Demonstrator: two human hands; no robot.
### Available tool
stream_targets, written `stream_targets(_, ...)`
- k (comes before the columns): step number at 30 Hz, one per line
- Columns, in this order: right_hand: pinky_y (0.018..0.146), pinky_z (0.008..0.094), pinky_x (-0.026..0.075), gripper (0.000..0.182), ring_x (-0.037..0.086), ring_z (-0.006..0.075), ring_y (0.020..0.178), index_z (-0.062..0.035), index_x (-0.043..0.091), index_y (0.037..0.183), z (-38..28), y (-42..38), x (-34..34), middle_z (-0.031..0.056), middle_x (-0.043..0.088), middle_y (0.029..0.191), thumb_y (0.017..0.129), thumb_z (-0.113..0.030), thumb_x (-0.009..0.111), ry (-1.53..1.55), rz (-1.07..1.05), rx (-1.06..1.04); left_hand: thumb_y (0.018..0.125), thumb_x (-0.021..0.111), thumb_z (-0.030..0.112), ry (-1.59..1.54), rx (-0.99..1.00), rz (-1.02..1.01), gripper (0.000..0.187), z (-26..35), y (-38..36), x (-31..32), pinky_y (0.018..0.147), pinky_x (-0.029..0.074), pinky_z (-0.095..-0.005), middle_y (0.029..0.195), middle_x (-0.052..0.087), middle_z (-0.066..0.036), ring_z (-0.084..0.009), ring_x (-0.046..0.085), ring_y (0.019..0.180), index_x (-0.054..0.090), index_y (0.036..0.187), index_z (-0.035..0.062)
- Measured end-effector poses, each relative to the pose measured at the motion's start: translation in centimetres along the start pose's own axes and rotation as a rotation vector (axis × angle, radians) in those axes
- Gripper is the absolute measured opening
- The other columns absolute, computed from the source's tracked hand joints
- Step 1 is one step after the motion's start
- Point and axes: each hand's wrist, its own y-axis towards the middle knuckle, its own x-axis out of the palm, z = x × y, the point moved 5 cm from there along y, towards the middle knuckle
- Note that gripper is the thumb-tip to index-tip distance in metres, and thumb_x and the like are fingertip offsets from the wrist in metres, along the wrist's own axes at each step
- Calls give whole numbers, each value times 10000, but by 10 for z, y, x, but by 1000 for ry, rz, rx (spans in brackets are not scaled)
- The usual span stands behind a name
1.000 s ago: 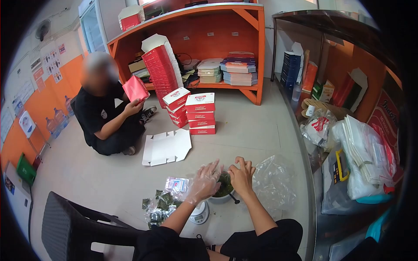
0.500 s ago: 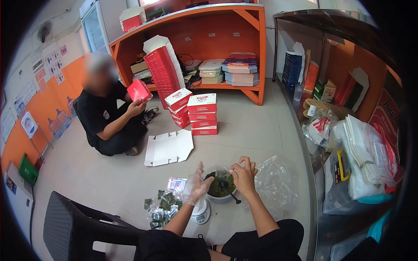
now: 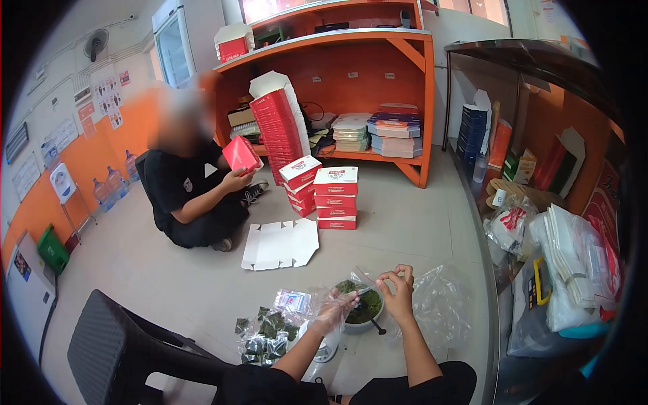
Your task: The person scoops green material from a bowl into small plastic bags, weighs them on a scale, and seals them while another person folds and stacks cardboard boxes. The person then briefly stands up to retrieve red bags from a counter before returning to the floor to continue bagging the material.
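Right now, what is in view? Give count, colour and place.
small bag: one, clear, between hands
bowl: one, white, below hands
scale: one, white, left of bowl
packets: several, green, left of scale
large bag: one, clear, right of bowl
flat card: one, white, floor ahead
box stacks: two, red and white, beyond card
tall stack: one, red, before shelf
shelf: one, orange, back
bag pile: one, whitish, right side
stool: one, black, lower left
bin: one, green, far left
bottles: three, bluish, left wall
fridge: one, white, back left
person: one, black clothes, left
left hand: one, gloved, on small bag
right hand: one, ungloved, on small bag
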Motion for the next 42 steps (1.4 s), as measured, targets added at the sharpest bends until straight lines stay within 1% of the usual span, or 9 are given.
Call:
stream_targets(5,810,413,347,67,430,253,896,-135,654,864,-51,-1,-14,40,430,1056,804,-159,671,-112,23,-186,873,653,81,177,-48,-232,366,25,-18,-20,806,544,-263,1036,624,-133,-191,640,883,453,1169,3)
stream_targets(12,817,404,317,51,477,243,933,-130,649,857,-46,-10,6,17,511,1070,822,-167,647,-231,-81,-172,843,710,228,830,67,-72,581,63,-70,-68,927,458,-330,1200,576,-139,-211,580,1084,422,1287,-12)
stream_targets(16,790,348,367,85,560,213,900,-80,634,878,-68,-4,5,38,606,958,837,-155,639,88,-167,-157,860,692,248,757,123,-48,614,62,-78,-63,973,432,-360,1265,535,-145,-222,560,1123,386,1335,9)
stream_targets(21,673,241,388,105,550,111,805,-39,622,882,-93,-19,20,12,612,864,867,-141,639,379,-225,-11,897,640,243,16,-9,-325,565,58,-86,-22,1017,420,-413,1299,513,-163,-235,543,1156,373,1353,44)
stream_targets(22,644,212,382,106,534,76,777,-29,619,880,-88,-23,25,2,609,834,877,-134,636,446,-234,73,905,628,207,-14,22,-326,509,62,-92,-15,939,489,-369,1230,555,-139,-218,588,1074,400,1331,47)
stream_targets(28,645,211,385,114,493,52,725,-33,618,890,-92,-35,41,-13,602,817,899,-146,626,529,-150,133,873,667,126,150,186,-127,456,84,-94,-38,870,527,-295,1104,593,-99,-170,612,955,460,1259,1)
stream_targets(32,654,212,400,119,524,67,736,-26,612,899,-107,-38,49,-1,612,834,909,-145,614,508,-91,57,808,686,-18,142,339,-282,528,104,-112,-19,813,524,-255,1079,590,-85,-141,601,944,440,1275,-21)
stream_targets(38,708,238,477,103,628,117,753,-10,604,901,-131,-34,47,42,652,845,919,-109,585,503,-183,-1,861,652,35,171,381,-419,344,122,-112,-31,857,516,-283,1128,604,-108,-158,591,1019,532,1180,-10)
stream_targets(42,700,250,494,108,633,121,736,1,605,909,-136,-36,51,53,659,823,915,-106,591,263,-331,-29,881,635,57,263,437,-276,222,118,-109,-33,807,512,-271,1048,646,-108,-147,621,933,593,1089,-9)
